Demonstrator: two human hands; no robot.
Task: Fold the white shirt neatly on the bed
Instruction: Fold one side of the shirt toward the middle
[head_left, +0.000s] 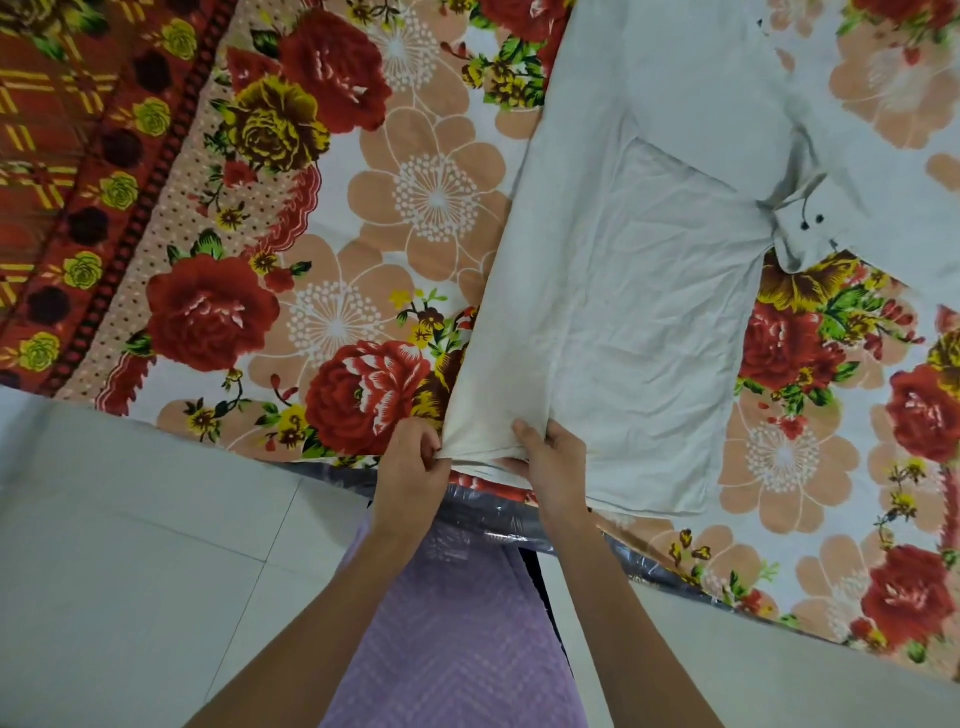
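Note:
The white shirt (639, 291) lies spread on the bed (363, 218), running from the near edge up to the top right. One long side is folded over the body, and a sleeve lies across it, its dark-buttoned cuff (802, 228) at the right. My left hand (410, 467) pinches the hem corner at the bed's near edge. My right hand (553, 467) grips the same hem a little to the right, thumb on top and fingers underneath. Both hands hold the folded edge slightly raised off the sheet.
The bed wears a floral sheet with red roses and peach flowers; a red patterned border (78, 182) runs along the far left. White floor tiles (156, 545) lie below the bed edge. A purple garment (447, 623) hangs in front of me.

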